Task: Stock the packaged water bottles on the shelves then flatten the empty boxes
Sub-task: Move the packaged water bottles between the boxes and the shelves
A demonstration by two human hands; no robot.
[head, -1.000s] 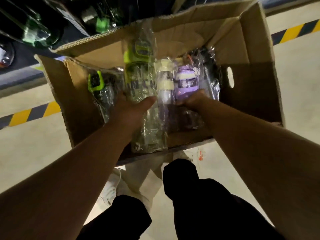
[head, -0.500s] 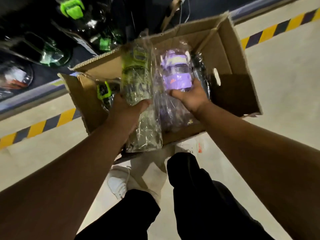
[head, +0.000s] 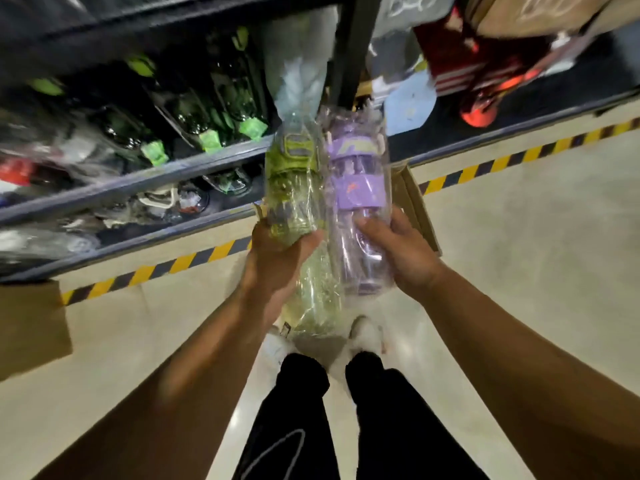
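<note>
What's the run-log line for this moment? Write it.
left hand: holds green-lidded bottle | right hand: holds purple-lidded bottle | both plastic-wrapped, in front of shelf

A pale, glossy floor [head: 536, 254] is seen, with light reflected on it. A band of yellow-and-black striped tape [head: 512, 160] is laid across it, rising from the left edge towards the right edge. Beyond the tape's right stretch, a red-and-white striped package [head: 460, 74] is seen, with a blurred orange-red item [head: 479, 109] just below it and a pale blue pack [head: 410, 105] to its left. Above these, a brown item [head: 526, 12] marked with white lines is blurred.
</note>
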